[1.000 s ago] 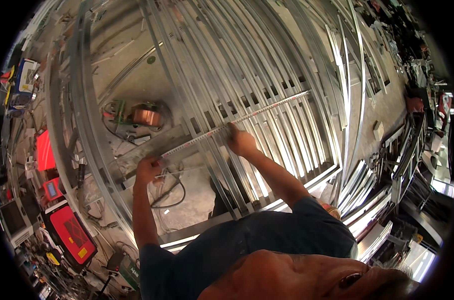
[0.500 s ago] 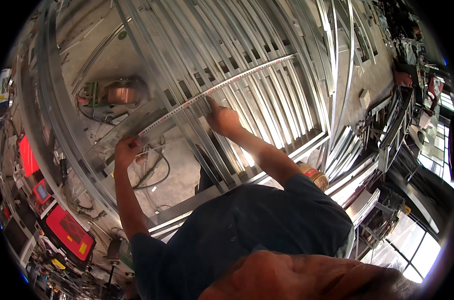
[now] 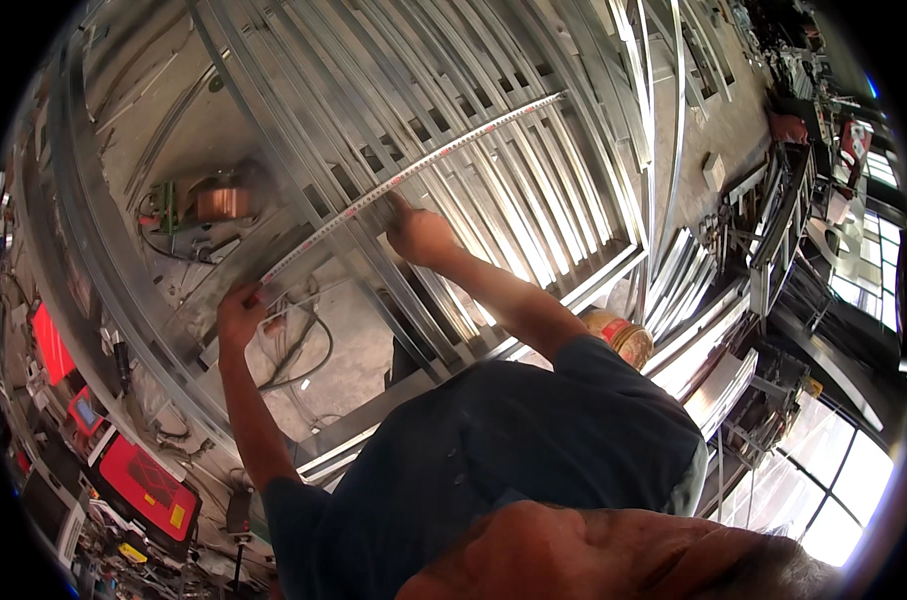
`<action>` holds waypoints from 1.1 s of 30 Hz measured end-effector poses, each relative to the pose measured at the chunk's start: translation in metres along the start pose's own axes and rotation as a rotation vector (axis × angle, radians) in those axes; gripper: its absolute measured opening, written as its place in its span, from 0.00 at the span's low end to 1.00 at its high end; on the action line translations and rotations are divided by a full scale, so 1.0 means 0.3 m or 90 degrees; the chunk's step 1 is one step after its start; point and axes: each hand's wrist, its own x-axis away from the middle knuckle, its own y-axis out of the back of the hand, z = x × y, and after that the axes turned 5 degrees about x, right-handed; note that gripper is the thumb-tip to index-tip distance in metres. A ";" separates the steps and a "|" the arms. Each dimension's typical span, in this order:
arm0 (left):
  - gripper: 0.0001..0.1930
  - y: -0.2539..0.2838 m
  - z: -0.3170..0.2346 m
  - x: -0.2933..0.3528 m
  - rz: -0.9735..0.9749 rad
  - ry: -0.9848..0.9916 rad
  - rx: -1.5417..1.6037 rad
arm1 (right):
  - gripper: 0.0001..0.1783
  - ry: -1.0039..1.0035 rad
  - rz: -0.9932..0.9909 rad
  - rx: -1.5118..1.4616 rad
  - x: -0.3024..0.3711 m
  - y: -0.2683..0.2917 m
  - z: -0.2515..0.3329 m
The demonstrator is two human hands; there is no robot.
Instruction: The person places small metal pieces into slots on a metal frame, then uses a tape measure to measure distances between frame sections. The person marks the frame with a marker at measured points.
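A white tape measure (image 3: 443,153) runs stretched slantwise across a row of long metal bars (image 3: 533,195), rising from lower left to upper right. Its lower-left end sits at the pinched fingers of my left hand (image 3: 241,312), which grips it beside the outermost bars. Near the middle of the blade is my right hand (image 3: 423,238). The index finger points up to the tape's lower edge; the other fingers are curled, and whatever they may hold is hidden.
Beyond my left hand, a copper-coloured coil (image 3: 223,203) lies on the floor inside the metal frame, with cables (image 3: 318,345) nearer. A red-topped machine (image 3: 145,492) stands at lower left. A round tub (image 3: 623,340) is by my right elbow; more metal bars (image 3: 685,270) lie at right.
The view has shifted slightly, so the scene sits a little further left. Both hands keep nearly the same places along the tape.
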 end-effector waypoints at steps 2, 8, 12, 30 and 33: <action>0.20 -0.001 0.020 0.000 -0.007 -0.020 0.001 | 0.36 -0.007 -0.002 -0.006 0.007 -0.005 0.001; 0.19 -0.003 0.011 -0.001 -0.015 -0.028 -0.022 | 0.37 -0.066 -0.038 -0.037 0.074 0.054 0.008; 0.19 -0.005 0.025 -0.003 -0.010 -0.042 0.000 | 0.39 -0.173 -0.040 -0.109 0.095 0.062 -0.087; 0.19 -0.017 0.045 -0.014 0.003 -0.013 -0.008 | 0.44 -0.290 -0.086 -0.132 0.105 0.234 -0.374; 0.19 -0.020 0.051 -0.012 0.001 0.015 -0.009 | 0.41 -0.307 -0.225 -0.130 0.080 0.276 -0.447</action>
